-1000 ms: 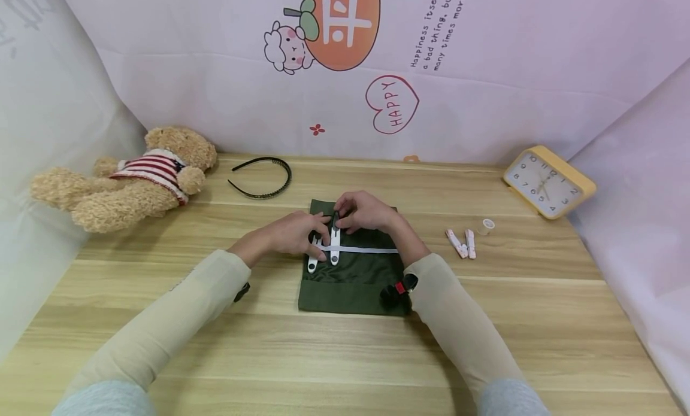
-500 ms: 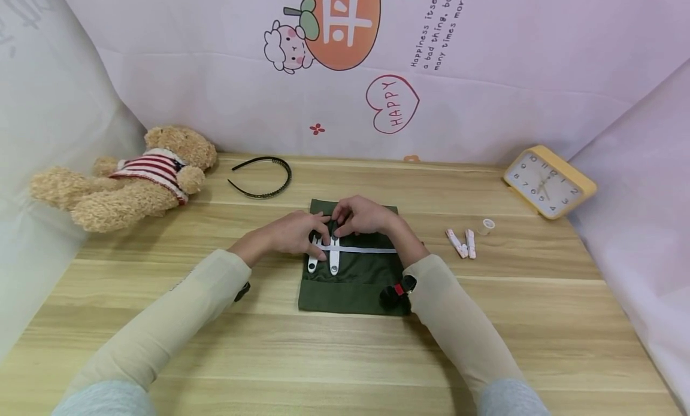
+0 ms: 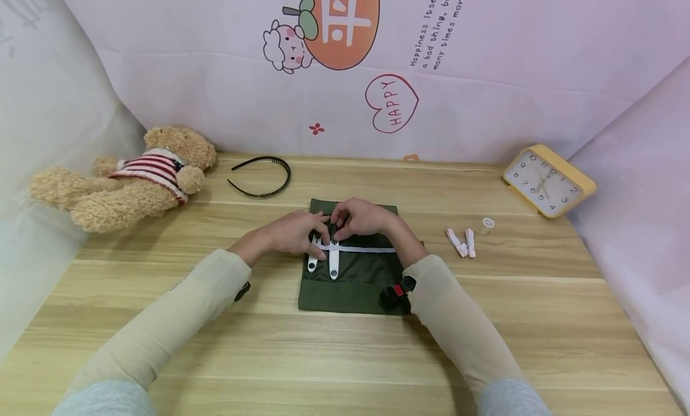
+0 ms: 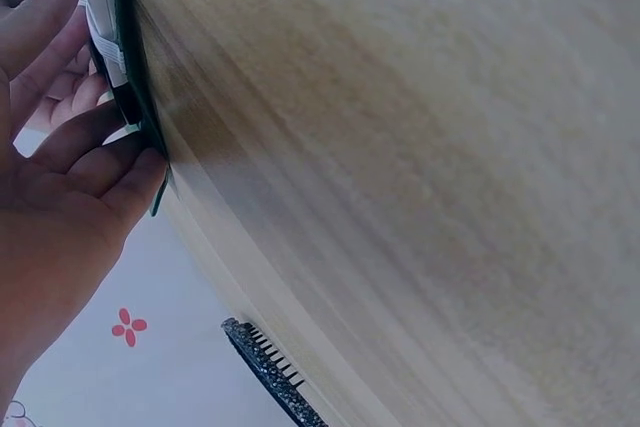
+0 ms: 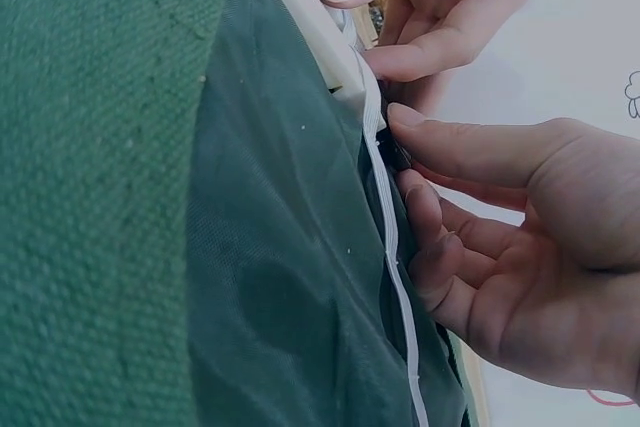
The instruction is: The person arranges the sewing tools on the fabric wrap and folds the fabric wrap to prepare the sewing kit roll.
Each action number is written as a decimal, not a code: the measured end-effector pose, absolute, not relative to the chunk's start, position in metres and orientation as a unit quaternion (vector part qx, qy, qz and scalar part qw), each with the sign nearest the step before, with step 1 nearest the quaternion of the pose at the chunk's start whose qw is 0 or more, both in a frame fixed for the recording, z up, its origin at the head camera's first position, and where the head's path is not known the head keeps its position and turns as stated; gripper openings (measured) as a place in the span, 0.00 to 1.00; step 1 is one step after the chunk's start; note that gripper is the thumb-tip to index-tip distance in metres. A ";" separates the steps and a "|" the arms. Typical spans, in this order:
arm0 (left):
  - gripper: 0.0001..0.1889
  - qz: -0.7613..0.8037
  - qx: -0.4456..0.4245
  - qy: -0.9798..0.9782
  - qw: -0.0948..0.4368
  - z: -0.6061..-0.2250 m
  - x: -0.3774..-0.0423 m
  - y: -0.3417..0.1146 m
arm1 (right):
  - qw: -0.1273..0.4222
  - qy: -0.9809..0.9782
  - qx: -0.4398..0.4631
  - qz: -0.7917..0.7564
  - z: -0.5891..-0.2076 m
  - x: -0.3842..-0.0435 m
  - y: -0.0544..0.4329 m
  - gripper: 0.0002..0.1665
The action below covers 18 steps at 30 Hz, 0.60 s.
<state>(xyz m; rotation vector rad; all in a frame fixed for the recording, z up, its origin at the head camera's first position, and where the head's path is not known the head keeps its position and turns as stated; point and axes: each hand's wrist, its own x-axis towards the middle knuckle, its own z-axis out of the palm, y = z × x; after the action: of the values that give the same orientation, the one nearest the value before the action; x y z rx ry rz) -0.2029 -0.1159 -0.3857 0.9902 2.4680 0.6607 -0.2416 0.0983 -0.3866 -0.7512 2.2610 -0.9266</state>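
Note:
A dark green cloth pouch (image 3: pixel 350 296) lies on the table, with a white elastic band (image 3: pixel 372 250) across it. Two slim white-handled tools with dark ends, kind unclear, lie under the band: a left one (image 3: pixel 312 264) and a right one (image 3: pixel 334 266). Pinched between thumb and fingers of my right hand (image 3: pixel 360 217) is the right tool's black end (image 5: pixel 393 150), just beyond the band. My left hand (image 3: pixel 291 231) rests over the left tool, thumb and forefinger apart at the band. In the left wrist view its other fingers (image 4: pixel 110 157) touch the pouch's edge.
A teddy bear (image 3: pixel 140 182) lies at the far left, beside a black headband (image 3: pixel 290 176). On the right are a yellow clock (image 3: pixel 550 179), a small tape roll (image 3: pixel 486 225) and two patterned white strips (image 3: pixel 457 242). A printed cloth (image 3: pixel 458 117) hangs behind the table.
My right hand has drawn slightly toward me, and the right white tool has slid the same way under the band. My left hand has stayed in place.

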 end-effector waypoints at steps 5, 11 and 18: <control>0.11 0.238 0.354 0.881 0.203 -0.385 -0.203 -0.116 | 0.291 0.846 -0.275 -0.351 -0.386 -0.241 0.101 0.19; 0.12 0.246 0.343 0.887 0.190 -0.385 -0.207 -0.114 | 0.265 0.847 -0.266 -0.376 -0.379 -0.242 0.116 0.20; 0.15 0.270 0.328 0.889 0.170 -0.381 -0.207 -0.109 | 0.212 0.851 -0.243 -0.415 -0.374 -0.240 0.148 0.21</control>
<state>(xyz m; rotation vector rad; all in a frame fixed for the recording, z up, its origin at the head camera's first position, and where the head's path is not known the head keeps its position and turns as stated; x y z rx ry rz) -0.2071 -0.1095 -0.3806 0.9331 2.5259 0.7661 -0.2403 0.1479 -0.3744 -0.6761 2.3623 -1.1520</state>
